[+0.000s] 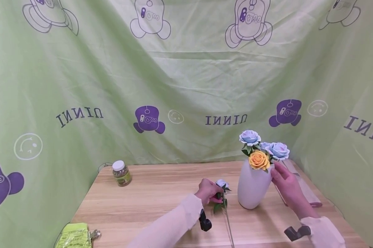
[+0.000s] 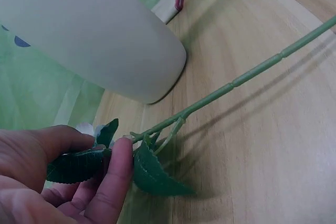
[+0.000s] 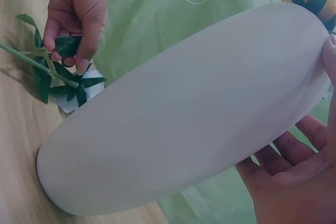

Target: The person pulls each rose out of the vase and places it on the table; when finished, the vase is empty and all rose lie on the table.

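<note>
A white vase (image 1: 254, 186) stands on the table's right half. One yellow rose (image 1: 259, 160) and several pale blue roses (image 1: 250, 137) fill its mouth. My right hand (image 1: 287, 186) holds the vase high on its right side, thumb near the rim and fingers around the back, as the right wrist view shows. Left of the vase, my left hand (image 1: 209, 190) pinches a single pale blue rose (image 1: 222, 183) by the leafy part of its stem, just below the bloom. Its long green stem (image 2: 257, 69) reaches toward the table's near edge. Fingers partly hide its leaves (image 2: 157, 174).
A jar with a white lid (image 1: 122, 174) stands at the back left of the wooden table (image 1: 161, 196). A yellow-green packet (image 1: 74, 236) with a metal clip lies at the front left. Behind the vase lies a folded cloth (image 1: 307, 191). Green printed fabric (image 1: 186, 82) hangs around the table.
</note>
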Action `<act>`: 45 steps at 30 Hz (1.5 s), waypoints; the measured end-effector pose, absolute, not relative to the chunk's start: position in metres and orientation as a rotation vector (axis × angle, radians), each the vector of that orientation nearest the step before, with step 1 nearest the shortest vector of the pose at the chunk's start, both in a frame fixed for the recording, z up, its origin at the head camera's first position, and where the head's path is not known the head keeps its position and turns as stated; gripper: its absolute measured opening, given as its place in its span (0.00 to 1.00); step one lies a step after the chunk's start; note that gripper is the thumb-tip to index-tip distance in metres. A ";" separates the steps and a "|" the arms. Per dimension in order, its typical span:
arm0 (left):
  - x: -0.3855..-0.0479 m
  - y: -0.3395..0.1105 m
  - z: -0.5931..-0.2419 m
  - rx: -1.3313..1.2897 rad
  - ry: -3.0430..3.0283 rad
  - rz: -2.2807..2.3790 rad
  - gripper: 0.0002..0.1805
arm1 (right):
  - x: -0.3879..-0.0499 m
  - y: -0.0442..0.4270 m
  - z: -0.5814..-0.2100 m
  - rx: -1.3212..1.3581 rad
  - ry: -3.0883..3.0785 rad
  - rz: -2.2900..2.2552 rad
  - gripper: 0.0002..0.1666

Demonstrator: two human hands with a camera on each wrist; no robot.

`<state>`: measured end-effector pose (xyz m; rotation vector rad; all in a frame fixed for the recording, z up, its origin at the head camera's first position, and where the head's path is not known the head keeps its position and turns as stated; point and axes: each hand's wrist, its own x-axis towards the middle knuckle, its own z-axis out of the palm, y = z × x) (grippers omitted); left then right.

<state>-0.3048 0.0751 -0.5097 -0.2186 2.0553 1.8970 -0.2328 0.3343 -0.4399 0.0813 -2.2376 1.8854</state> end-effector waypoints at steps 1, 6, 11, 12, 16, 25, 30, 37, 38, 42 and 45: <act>-0.305 0.075 -0.510 -0.215 2.061 1.890 0.07 | -0.233 0.334 -0.440 0.084 -2.234 1.888 0.41; -0.305 0.071 -0.509 -0.188 2.091 1.853 0.06 | -0.234 0.335 -0.442 0.164 -2.143 1.937 0.32; -0.306 0.068 -0.508 -0.104 2.211 1.771 0.05 | -0.236 0.335 -0.443 0.245 -2.056 1.987 0.19; -0.306 0.067 -0.508 -0.072 2.268 1.729 0.06 | -0.236 0.336 -0.443 0.243 -2.057 1.988 0.23; -0.309 0.061 -0.501 0.087 2.517 1.514 0.07 | -0.237 0.336 -0.440 0.205 -2.091 1.981 0.39; -0.321 0.049 -0.494 0.146 2.667 1.479 0.05 | -0.236 0.335 -0.440 0.195 -2.063 2.015 0.41; -0.323 0.046 -0.489 0.149 2.663 1.521 0.06 | -0.235 0.336 -0.441 0.179 -2.073 2.015 0.41; -0.322 0.050 -0.478 0.139 2.643 1.553 0.03 | -0.234 0.337 -0.442 0.135 -2.133 1.982 0.41; -0.321 0.052 -0.476 0.145 2.633 1.565 0.03 | -0.234 0.337 -0.442 0.133 -2.137 1.980 0.41; -0.319 0.058 -0.467 0.193 2.556 1.643 0.03 | -0.234 0.337 -0.442 0.128 -2.149 1.968 0.41; -0.318 0.063 -0.459 0.266 2.490 1.716 0.01 | -0.234 0.337 -0.442 0.130 -2.160 1.953 0.40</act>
